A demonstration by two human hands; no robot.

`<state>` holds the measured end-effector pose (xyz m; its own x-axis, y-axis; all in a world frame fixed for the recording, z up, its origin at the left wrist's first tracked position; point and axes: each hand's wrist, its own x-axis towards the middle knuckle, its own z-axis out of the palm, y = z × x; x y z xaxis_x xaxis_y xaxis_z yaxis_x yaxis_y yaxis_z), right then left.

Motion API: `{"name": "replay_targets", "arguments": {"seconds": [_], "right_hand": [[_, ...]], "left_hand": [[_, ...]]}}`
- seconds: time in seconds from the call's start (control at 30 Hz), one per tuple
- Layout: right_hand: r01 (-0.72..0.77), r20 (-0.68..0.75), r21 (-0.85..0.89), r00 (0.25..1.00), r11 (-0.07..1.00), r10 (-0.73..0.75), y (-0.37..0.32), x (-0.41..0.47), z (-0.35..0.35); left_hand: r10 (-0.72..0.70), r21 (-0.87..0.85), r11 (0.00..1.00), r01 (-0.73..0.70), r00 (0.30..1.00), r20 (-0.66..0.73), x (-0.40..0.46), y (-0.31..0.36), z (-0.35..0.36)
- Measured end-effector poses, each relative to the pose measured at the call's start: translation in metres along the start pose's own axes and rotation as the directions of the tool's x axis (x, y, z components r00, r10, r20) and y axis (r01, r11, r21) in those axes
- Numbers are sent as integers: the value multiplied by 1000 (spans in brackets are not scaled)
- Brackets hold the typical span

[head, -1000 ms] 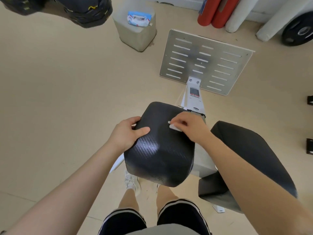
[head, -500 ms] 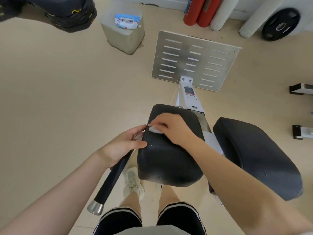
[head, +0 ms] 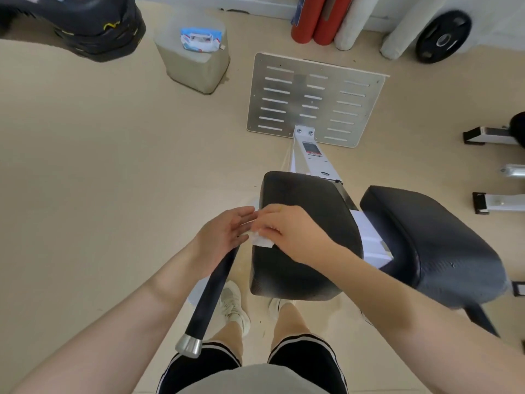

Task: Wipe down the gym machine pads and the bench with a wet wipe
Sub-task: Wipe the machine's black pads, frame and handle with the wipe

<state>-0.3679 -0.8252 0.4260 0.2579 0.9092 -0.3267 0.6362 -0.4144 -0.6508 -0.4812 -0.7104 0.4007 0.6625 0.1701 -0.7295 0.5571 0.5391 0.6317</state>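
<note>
A black textured machine pad point(head: 309, 211) stands in front of me, with a second black pad point(head: 431, 243) to its right. My right hand point(head: 295, 234) pinches a white wet wipe point(head: 262, 240) at the left edge of the near pad. My left hand point(head: 224, 234) lies beside it with fingers straight, palm turned toward the wipe and touching it. A black handle bar point(head: 211, 297) with a silver end cap runs down from under my left hand.
A slotted metal foot plate point(head: 315, 100) lies on the floor ahead, joined to the white machine frame point(head: 312, 157). A wipes pack point(head: 200, 39) sits on a grey block point(head: 196, 66). Red and white foam rollers point(head: 321, 21), a weight plate point(head: 443, 36) and another machine's feet point(head: 494, 203) stand around.
My right hand slid the wipe from the pad's top to its left edge. My left hand let go of the pad and opened beside the wipe. The view shifted, revealing the handle bar.
</note>
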Motion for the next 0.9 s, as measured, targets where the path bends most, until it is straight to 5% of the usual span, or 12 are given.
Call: {"name": "replay_targets", "arguments": {"seconds": [0.07, 0.23, 0.43, 0.6, 0.7, 0.8, 0.9], "right_hand": [[-41, -36, -23, 999, 999, 40, 9, 4, 1], [-409, -150, -47, 905, 911, 398, 36, 34, -11], [-234, -181, -152, 962, 960, 205, -25, -10, 28], [-237, -301, -144, 935, 961, 185, -25, -23, 41], [-464, -413, -193, 838, 865, 357, 4, -40, 22], [-707, -545, 24, 584, 707, 602, 32, -65, 5], [-730, -562, 54, 542, 681, 625, 29, -64, 11]], "left_hand": [[6, 55, 998, -8, 1000, 26, -3, 0, 3], [40, 67, 997, -43, 998, 49, -7, -9, 8], [48, -3, 999, -48, 997, 56, -8, -14, 3], [3, -12, 1000, -3, 1000, 4, -9, -11, 13], [41, 354, 935, -33, 999, -16, -16, -5, 21], [66, 520, 852, -65, 998, 16, -23, -5, 27], [140, 596, 794, -119, 990, 10, -26, -9, 32]]}}
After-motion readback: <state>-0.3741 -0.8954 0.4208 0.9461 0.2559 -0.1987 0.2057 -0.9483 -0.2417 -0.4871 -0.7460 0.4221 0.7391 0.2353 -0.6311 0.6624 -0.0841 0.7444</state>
